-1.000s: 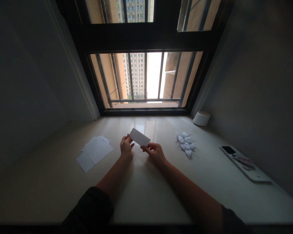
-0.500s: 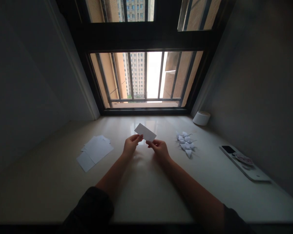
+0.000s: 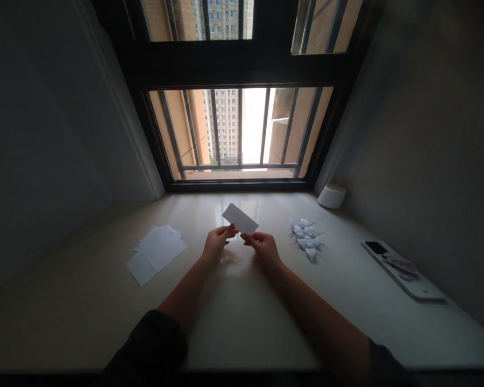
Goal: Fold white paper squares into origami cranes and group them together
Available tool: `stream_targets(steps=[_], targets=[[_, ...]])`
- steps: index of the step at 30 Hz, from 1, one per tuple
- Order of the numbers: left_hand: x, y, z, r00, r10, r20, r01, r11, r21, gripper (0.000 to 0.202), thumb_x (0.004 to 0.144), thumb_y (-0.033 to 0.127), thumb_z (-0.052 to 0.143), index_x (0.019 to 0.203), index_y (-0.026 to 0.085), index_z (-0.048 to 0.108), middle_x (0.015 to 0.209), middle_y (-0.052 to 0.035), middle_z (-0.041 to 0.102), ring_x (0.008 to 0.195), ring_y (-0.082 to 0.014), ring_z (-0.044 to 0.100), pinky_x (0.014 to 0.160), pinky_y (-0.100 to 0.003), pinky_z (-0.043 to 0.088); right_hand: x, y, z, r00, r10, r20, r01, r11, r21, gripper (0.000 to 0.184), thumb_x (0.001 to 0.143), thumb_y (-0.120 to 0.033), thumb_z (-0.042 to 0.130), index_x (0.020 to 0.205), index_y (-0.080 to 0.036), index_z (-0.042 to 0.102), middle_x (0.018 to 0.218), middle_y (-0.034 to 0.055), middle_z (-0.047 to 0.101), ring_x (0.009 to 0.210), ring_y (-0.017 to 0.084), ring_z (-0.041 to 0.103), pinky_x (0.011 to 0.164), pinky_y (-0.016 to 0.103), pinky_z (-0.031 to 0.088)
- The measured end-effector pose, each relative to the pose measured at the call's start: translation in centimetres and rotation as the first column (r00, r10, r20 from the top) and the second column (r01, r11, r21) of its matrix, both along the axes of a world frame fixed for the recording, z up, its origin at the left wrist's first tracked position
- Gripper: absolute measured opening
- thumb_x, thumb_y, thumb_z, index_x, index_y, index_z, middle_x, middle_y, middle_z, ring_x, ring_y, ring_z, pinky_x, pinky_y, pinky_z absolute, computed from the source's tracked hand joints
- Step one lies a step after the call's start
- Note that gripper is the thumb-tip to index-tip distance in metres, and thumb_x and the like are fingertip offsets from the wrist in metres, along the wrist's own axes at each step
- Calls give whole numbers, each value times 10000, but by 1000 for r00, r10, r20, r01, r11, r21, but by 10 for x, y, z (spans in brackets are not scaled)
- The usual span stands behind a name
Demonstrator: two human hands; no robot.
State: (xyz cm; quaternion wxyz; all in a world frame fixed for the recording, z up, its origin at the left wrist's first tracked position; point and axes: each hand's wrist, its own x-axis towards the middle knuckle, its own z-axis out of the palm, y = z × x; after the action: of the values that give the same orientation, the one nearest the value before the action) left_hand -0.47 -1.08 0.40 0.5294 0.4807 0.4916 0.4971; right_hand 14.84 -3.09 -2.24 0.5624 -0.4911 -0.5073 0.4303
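A white paper rectangle point(image 3: 240, 217), which looks folded, is held tilted above the sill between my two hands. My left hand point(image 3: 218, 240) pinches its lower left edge between thumb and fingers. At the lower right corner, my right hand point(image 3: 263, 245) grips the same paper with its thumb on the near face. To the left lies a loose stack of white paper sheets point(image 3: 161, 250). On the right, several small folded white paper figures point(image 3: 306, 236) with thin pointed ends sit in a cluster.
The pale, glossy window sill point(image 3: 242, 322) carries everything. A white phone point(image 3: 403, 271) with a dark camera area lies at the right. Near the window's right corner stands a small white round object point(image 3: 332, 196). A dark-framed window point(image 3: 242, 185) with bars closes off the far side.
The left fingers have shifted slightly along the paper's lower edge. The paper and my right hand stay nearly in place; the view has tilted a little.
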Motion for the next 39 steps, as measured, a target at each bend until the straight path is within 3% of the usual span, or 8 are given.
stream_targets(steps=[5, 11, 15, 17, 24, 29, 37, 39], targets=[[2, -1, -2, 994, 108, 10, -108, 989, 104, 367, 632, 530, 688, 690, 168, 689, 701, -87, 679, 743, -220, 615, 643, -296, 403, -4, -3, 0, 1000, 16, 19, -16, 1000, -18, 339, 595, -502, 722, 559, -170, 667, 576, 40, 657, 557, 154, 561, 586, 279, 421], [-1, 1, -1, 979, 203, -19, -197, 969, 152, 368, 655, 534, 663, 645, 166, 669, 670, -74, 672, 710, -212, 606, 609, -284, 386, -4, -2, 4, 999, -18, 44, 17, 999, 36, 376, 652, -536, 677, 598, -164, 654, 599, 43, 642, 582, 156, 563, 587, 277, 433], [-2, 2, 0, 966, 256, -31, -248, 956, 154, 364, 656, 537, 661, 648, 173, 668, 687, -82, 682, 734, -222, 615, 622, -288, 395, 2, -4, 12, 969, -231, 88, 213, 961, 178, 417, 712, -525, 634, 953, -187, 669, 824, 59, 649, 658, 156, 567, 571, 268, 448], [-1, 1, 1, 974, 218, -66, -204, 963, 175, 338, 657, 521, 667, 654, 183, 679, 686, -78, 689, 715, -217, 615, 644, -294, 401, 5, -6, 16, 949, -268, 163, 216, 935, 281, 447, 720, -489, 646, 1069, -211, 642, 916, 66, 638, 706, 162, 573, 608, 283, 465], [1, -3, 2, 978, 173, -112, -150, 971, 188, 300, 636, 499, 688, 656, 200, 713, 677, -68, 699, 686, -221, 614, 647, -297, 405, 7, -11, 18, 835, -363, 413, 161, 880, 446, 243, 785, -406, 618, 957, -254, 697, 877, 58, 647, 803, 200, 574, 705, 329, 471], [-1, 0, -4, 967, 197, -163, -160, 964, 215, 315, 661, 511, 664, 673, 201, 718, 684, -74, 702, 696, -225, 626, 639, -297, 405, 7, -11, 17, 744, -430, 512, 114, 836, 536, 242, 807, -364, 613, 1019, -267, 677, 901, 52, 656, 847, 213, 558, 771, 345, 450], [-1, 0, -6, 982, 113, -149, -87, 981, 172, 357, 670, 533, 654, 704, 183, 712, 712, -91, 697, 736, -232, 627, 661, -304, 426, 6, -14, 21, 763, -435, 478, 93, 806, 584, 97, 813, -292, 599, 849, -257, 682, 893, 50, 638, 912, 223, 534, 811, 363, 444], [-2, 2, -7, 982, 113, -153, -89, 984, 157, 379, 653, 526, 678, 813, 185, 714, 809, -102, 699, 759, -231, 625, 652, -297, 428, 6, -16, 23, 790, -416, 451, 108, 818, 565, 113, 832, -298, 567, 830, -243, 666, 853, 51, 639, 879, 216, 547, 803, 359, 442]])
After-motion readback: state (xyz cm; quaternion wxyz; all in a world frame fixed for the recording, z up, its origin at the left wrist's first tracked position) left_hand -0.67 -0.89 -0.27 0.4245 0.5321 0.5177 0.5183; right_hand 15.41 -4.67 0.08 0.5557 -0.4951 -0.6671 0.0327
